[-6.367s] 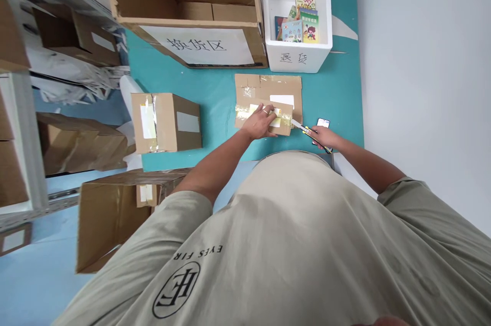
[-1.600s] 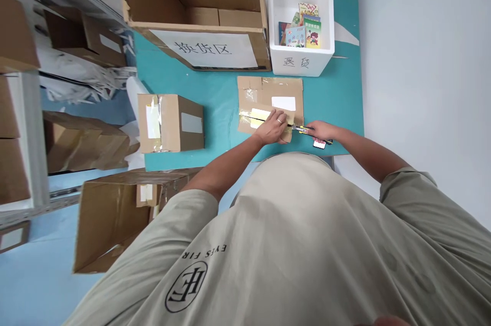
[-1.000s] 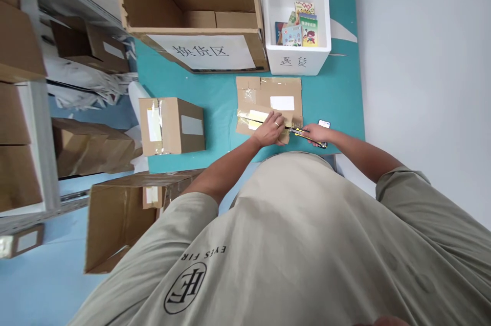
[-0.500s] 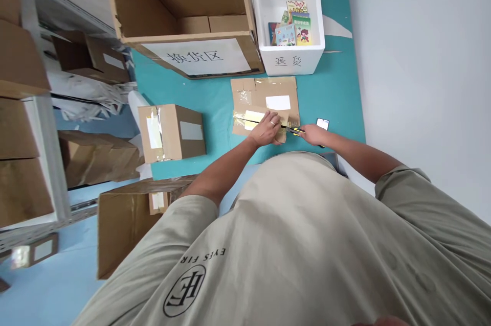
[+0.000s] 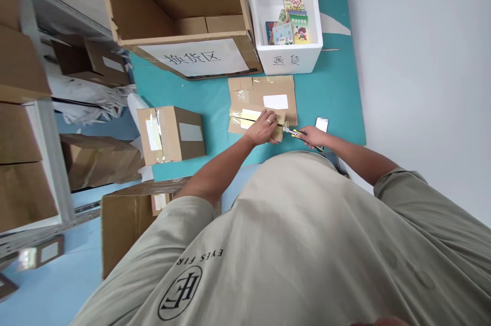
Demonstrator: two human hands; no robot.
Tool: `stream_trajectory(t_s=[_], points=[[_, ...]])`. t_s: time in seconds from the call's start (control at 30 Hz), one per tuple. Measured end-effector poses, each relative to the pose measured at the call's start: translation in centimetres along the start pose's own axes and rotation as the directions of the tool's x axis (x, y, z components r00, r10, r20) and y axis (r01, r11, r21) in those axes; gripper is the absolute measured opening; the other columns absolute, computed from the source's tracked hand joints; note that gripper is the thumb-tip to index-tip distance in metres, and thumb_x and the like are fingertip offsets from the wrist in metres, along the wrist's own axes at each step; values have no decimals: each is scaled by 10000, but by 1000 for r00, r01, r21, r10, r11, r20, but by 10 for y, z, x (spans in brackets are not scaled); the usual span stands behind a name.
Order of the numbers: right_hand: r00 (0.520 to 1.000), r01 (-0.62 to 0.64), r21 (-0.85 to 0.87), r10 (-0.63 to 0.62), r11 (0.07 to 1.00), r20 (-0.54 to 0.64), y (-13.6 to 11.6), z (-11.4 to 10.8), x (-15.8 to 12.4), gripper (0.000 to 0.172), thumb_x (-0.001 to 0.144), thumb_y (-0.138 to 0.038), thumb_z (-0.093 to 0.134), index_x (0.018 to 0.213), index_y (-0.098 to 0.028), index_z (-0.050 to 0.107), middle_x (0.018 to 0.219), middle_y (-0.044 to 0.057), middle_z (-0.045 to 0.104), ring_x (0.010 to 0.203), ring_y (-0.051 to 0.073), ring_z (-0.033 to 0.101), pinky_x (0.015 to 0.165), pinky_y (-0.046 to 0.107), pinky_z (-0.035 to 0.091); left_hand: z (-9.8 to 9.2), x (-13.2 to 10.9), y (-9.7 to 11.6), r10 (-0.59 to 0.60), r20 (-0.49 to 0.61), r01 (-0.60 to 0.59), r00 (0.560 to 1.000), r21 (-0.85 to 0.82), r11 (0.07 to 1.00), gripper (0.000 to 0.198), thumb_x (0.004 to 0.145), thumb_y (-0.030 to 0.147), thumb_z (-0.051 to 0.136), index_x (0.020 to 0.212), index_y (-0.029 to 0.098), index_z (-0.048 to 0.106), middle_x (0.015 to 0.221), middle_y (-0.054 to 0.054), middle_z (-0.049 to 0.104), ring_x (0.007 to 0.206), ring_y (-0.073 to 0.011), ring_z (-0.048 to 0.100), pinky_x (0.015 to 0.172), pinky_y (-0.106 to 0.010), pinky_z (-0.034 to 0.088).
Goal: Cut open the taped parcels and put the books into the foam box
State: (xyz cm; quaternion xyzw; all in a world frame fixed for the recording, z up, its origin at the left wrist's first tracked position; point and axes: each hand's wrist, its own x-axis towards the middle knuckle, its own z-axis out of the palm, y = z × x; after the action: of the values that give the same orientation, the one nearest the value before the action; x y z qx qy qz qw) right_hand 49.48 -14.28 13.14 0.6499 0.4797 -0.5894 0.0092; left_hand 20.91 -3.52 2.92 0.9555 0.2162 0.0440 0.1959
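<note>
In the head view, a flat brown cardboard sheet [image 5: 264, 92] lies on a teal mat [image 5: 337, 106], crossed by a band of clear tape [image 5: 240, 120]. The sheet is pressed down by the left hand [image 5: 264, 128], its fingers spread apart. A yellow-and-black utility knife [image 5: 294, 133] is clamped in the curled fingers of the right hand [image 5: 313, 137], its tip at the sheet's near edge. A dark slit appears along the tape as far as the left hand; the stretch beneath that hand cannot be seen, so whether it is cut cannot be told.
</note>
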Motion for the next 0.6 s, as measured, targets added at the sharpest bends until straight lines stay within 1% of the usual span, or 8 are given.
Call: stream_trajectory(t_s=[0.13, 0.23, 0.3, 0.43, 0.53, 0.6], points=[[1000, -2, 4, 2, 1000, -10, 3, 4, -6, 261, 1226, -398, 658, 1024, -232, 674, 711, -28, 694, 499, 137, 641, 481, 220, 483, -1, 0, -5, 3, 5, -3, 1000, -16, 1000, 565, 867, 602, 935, 1217, 180, 795, 1428, -267, 672, 1412, -509, 606, 1294, -774, 509], [999, -27, -23, 26, 999, -29, 8, 4, -10, 237, 1232, -386, 632, 1061, -230, 686, 765, -13, 730, 518, 143, 658, 504, 226, 497, -5, 1, -5, -6, 25, 6, 1000, -10, 1000, 559, 878, 603, 927, 1222, 181, 798, 1399, -259, 683, 1367, -495, 618, 1261, -745, 528], [998, -32, -50, 29, 998, -64, 12, 4, -12, 230, 1236, -392, 612, 1101, -228, 703, 798, -4, 751, 528, 144, 667, 516, 227, 496, -10, 0, -3, -30, 47, 30, 998, 2, 1000, 586, 882, 599, 925, 1262, 171, 799, 1421, -266, 690, 1392, -495, 612, 1282, -725, 509], [993, 11, -110, -24, 994, -114, 27, -1, -18, 262, 1223, -438, 615, 1132, -224, 735, 802, 5, 768, 535, 157, 681, 523, 238, 481, -20, -9, 8, -82, 82, 80, 993, 18, 997, 670, 852, 516, 966, 1392, 165, 779, 1546, -276, 683, 1541, -505, 564, 1358, -685, 435], [991, 21, -80, -31, 997, -130, 43, -12, -27, 244, 1210, -415, 606, 1112, -228, 727, 817, 14, 793, 549, 172, 688, 533, 258, 498, -26, -17, 17, -127, 83, 125, 988, 33, 992, 738, 824, 414, 978, 1479, 165, 746, 1625, -275, 658, 1612, -510, 529, 1414, -684, 352], [988, 17, -33, -22, 999, -155, 51, -20, -34, 217, 1206, -388, 595, 1114, -231, 713, 829, 12, 806, 564, 174, 694, 551, 263, 519, -29, -20, 22, -157, 80, 156, 984, 22, 988, 746, 818, 358, 962, 1507, 189, 730, 1654, -261, 655, 1631, -510, 525, 1443, -698, 300]])
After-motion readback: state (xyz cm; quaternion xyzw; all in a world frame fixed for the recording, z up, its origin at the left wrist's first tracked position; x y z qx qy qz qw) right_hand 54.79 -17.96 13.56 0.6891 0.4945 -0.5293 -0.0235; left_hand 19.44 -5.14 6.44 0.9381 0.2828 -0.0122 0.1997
